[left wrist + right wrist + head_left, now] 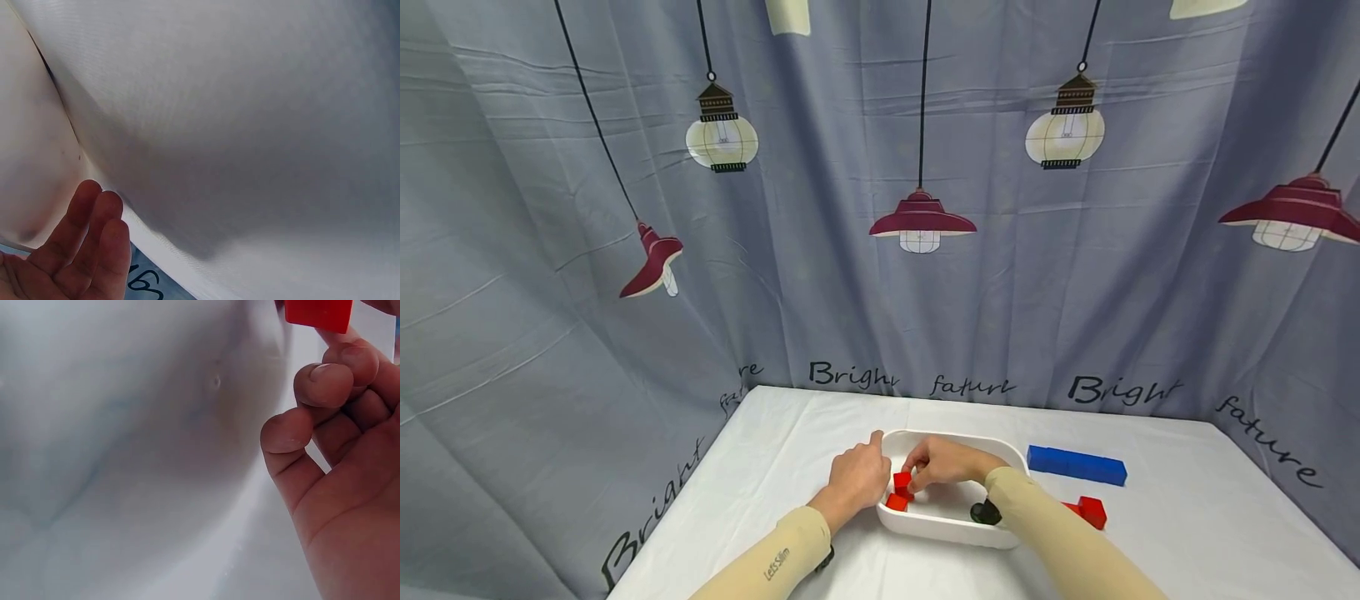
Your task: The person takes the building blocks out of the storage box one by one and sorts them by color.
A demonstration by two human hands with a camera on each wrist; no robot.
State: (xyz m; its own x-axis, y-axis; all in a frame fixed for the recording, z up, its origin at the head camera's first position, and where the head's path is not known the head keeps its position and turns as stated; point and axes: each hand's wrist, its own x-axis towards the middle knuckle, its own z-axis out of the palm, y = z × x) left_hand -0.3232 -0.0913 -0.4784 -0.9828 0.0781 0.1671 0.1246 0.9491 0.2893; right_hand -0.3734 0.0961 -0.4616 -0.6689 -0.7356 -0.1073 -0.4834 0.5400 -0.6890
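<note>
A white plastic tub (951, 527) stands on the table with red blocks at its left end. My right hand (951, 461) reaches inside it and pinches a red block (902, 481) between thumb and fingers. That red block (319, 314) shows at the top edge of the right wrist view, beside the fingertips. Another red block (897, 502) lies just nearer, against the tub's left side. At the tub's left rim rests my left hand (861, 473). In the left wrist view its fingers (112, 250) are nearly straight beside the tub's outer wall; the thumb is out of sight there.
Right of the tub, a row of blue blocks (1077, 465) lies on the white-covered table (1187, 500). Nearer, red blocks (1092, 512) are partly hidden by my right sleeve (1060, 533). A grey-blue curtain (850, 292) with printed lamps hangs behind the table.
</note>
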